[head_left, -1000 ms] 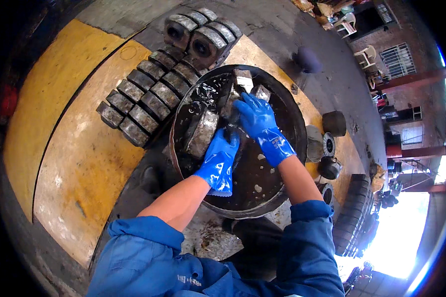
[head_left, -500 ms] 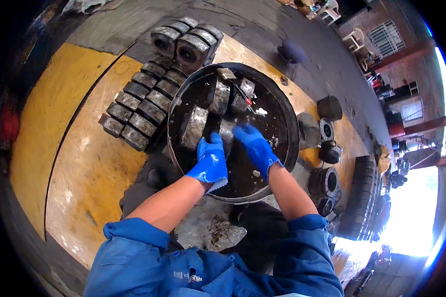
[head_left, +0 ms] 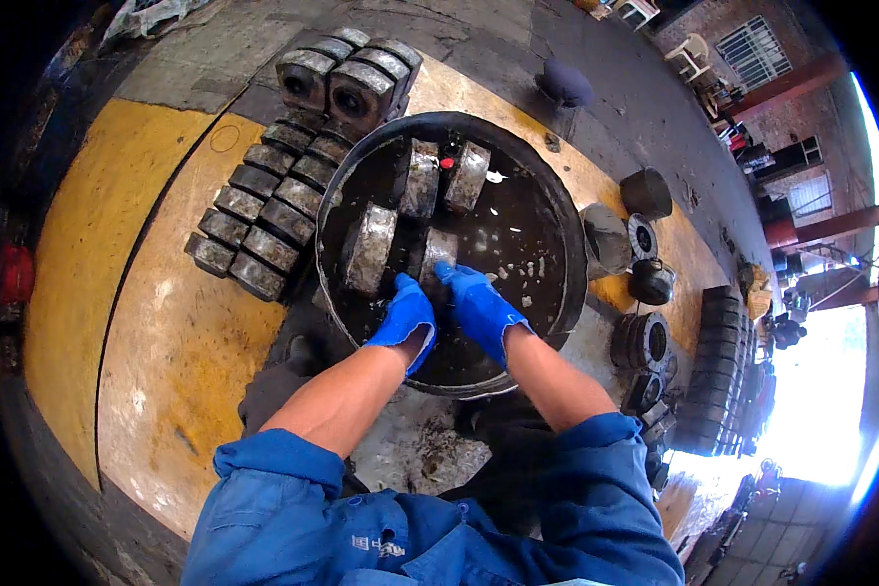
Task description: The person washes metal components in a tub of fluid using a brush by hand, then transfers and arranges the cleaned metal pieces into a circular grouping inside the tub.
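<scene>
A round metal tub (head_left: 578, 264) of dark liquid stands before me, with several curved metal blocks in it. My left hand (head_left: 406, 313), in a blue rubber glove, presses against the left side of the nearest metal block (head_left: 438, 250); its fingertips are partly hidden. My right hand (head_left: 481, 301), gloved alike, closes on that block's right edge, thumb side on top. Left of it lies another block (head_left: 370, 250). Farther off, two blocks (head_left: 420, 180) (head_left: 467, 178) stand side by side, a small red tip (head_left: 447, 164) showing between them.
Stacked metal blocks (head_left: 273, 205) stand in rows left of the tub, on yellow-stained boards (head_left: 156, 391). To the right are dark buckets (head_left: 645, 193), metal rings (head_left: 645, 339) and a long row of dark parts (head_left: 711, 371). A dark rounded object (head_left: 565, 83) sits beyond.
My right hand has come in onto the nearest block. The red-handled tool that lay across the far blocks now shows only a red tip between them. The view has shifted slightly.
</scene>
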Demonstrator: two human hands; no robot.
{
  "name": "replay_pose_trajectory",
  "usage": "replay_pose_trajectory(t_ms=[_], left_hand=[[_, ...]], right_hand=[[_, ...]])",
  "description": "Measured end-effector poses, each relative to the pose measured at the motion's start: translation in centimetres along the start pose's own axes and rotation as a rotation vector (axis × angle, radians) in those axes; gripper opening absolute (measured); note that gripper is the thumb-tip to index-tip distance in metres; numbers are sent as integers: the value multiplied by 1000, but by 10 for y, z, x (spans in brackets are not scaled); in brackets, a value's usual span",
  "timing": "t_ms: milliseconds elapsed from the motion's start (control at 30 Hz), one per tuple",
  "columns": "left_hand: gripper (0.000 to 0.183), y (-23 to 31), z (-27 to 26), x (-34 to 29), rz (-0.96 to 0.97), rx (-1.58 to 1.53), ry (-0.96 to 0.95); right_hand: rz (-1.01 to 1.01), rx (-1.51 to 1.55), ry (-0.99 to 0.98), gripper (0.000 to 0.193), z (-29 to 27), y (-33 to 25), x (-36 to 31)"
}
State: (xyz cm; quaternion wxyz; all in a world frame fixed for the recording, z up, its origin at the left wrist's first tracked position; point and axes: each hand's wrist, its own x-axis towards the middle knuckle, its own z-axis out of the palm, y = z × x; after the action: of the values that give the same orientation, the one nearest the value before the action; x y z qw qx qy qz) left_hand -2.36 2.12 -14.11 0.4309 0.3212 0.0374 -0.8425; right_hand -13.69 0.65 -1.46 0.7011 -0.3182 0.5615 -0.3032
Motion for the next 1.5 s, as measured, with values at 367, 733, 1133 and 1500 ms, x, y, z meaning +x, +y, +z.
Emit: replay_pose_trajectory(t_ms=[367, 733, 1133, 1500], left_hand=[[43, -21, 63, -19, 2, 101, -258], [63, 15, 143, 17, 139, 1319, 70], [57, 23, 82, 173, 558, 683, -252], [73, 25, 139, 47, 1, -160, 269]], right_hand=[[96, -51, 177, 42, -44, -28, -33], [-170, 166, 98, 40, -148, -33, 60], [-164, -67, 77, 40, -178, -93, 171], [-346, -923, 479, 48, -181, -84, 117]])
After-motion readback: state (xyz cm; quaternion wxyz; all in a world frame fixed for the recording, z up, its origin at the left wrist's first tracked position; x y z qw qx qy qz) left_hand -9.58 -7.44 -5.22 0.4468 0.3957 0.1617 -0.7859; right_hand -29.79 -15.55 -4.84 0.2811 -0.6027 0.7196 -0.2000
